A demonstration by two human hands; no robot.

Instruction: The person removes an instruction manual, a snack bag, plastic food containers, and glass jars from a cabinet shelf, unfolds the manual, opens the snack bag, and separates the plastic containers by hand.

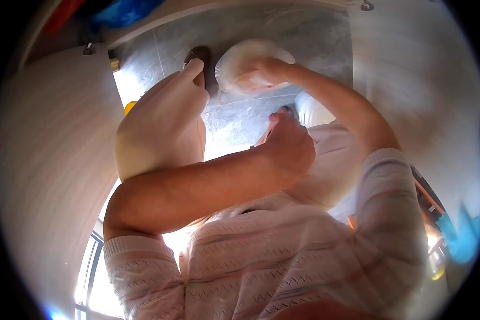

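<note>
A whitish, translucent plastic bag shows at the top middle, above the grey floor. My right hand reaches in from the right and is closed on the bag; its fingers are blurred against the plastic, and a reddish patch shows beside them. My left forearm crosses in front of my body. Over my right thigh, my left hand is curled into a fist with its thumb up, and the inside of the fist is hidden. Just beyond it stands a white rounded container, partly covered by my right arm.
Pale cabinet panels rise on the left and right. Grey floor lies ahead, with my brown shoe on it. A blue bundle lies at the upper left. Something light blue hangs at the lower right.
</note>
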